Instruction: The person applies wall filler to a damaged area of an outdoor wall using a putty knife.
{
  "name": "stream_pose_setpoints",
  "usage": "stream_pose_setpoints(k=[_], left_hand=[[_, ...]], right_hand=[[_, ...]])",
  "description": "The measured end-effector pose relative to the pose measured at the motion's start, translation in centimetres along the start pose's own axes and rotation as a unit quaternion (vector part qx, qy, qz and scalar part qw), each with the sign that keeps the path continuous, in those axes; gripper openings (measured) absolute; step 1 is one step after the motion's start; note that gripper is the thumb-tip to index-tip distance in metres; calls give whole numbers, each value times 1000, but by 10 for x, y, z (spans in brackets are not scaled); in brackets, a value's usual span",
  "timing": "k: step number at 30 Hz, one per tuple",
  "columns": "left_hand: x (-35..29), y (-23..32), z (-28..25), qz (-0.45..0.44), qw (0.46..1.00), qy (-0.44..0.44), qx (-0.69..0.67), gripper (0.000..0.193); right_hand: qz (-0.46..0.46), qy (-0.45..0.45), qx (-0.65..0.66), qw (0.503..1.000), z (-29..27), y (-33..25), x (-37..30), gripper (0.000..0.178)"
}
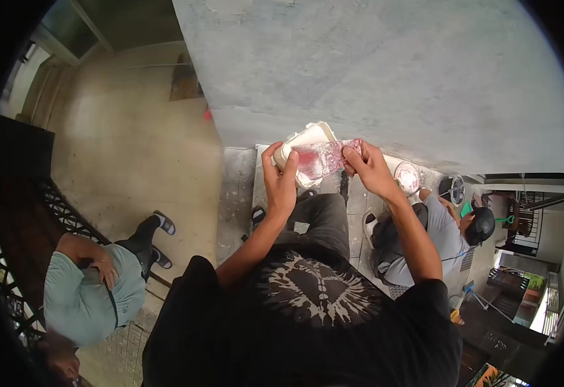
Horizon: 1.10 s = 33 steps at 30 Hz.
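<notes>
In front of the wall, my left hand (280, 175) is closed round the near left side of a small off-white tub (309, 137), whose rim is caked with white paste. My right hand (367, 169) pinches one end of a flat, see-through pinkish-red plastic piece (319, 158), smeared with white. This piece lies across the near part of the tub, its other end close to my left thumb. I cannot make out its exact kind. Part of the tub's inside is hidden behind it.
A pale grey wall (385, 71) rises ahead. To the right are a round paste-smeared bucket (407, 178) and a person in a grey shirt and dark cap (438, 235), bent low. A person in a light green shirt (95, 287) is at the left.
</notes>
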<state>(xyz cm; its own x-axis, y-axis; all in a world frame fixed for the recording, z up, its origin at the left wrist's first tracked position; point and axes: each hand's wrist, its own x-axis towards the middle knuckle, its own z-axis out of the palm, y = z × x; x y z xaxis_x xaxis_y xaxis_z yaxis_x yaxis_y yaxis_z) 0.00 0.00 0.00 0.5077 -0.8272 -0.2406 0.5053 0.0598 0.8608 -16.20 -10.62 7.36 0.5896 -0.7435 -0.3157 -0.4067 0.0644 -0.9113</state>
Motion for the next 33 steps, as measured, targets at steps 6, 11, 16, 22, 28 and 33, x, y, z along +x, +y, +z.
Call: stream_pose_setpoints(k=[6, 11, 16, 22, 28, 33], left_hand=[[12, -10, 6, 38, 996, 71, 32, 47], [18, -7, 3, 35, 996, 71, 34, 45], [19, -26, -8, -23, 994, 98, -53, 45], [8, -2, -16, -90, 990, 53, -95, 44], [16, 0, -24, -74, 994, 8, -83, 43], [29, 6, -10, -74, 993, -20, -95, 48]], right_hand=[[12, 74, 168, 983, 19, 10, -4, 21], [13, 109, 269, 957, 29, 18, -11, 19], [48, 142, 408, 901, 33, 34, -20, 16], [-21, 194, 444, 875, 40, 28, -32, 21], [-57, 198, 499, 842, 39, 18, -38, 19], [-57, 199, 517, 831, 37, 27, -32, 16]])
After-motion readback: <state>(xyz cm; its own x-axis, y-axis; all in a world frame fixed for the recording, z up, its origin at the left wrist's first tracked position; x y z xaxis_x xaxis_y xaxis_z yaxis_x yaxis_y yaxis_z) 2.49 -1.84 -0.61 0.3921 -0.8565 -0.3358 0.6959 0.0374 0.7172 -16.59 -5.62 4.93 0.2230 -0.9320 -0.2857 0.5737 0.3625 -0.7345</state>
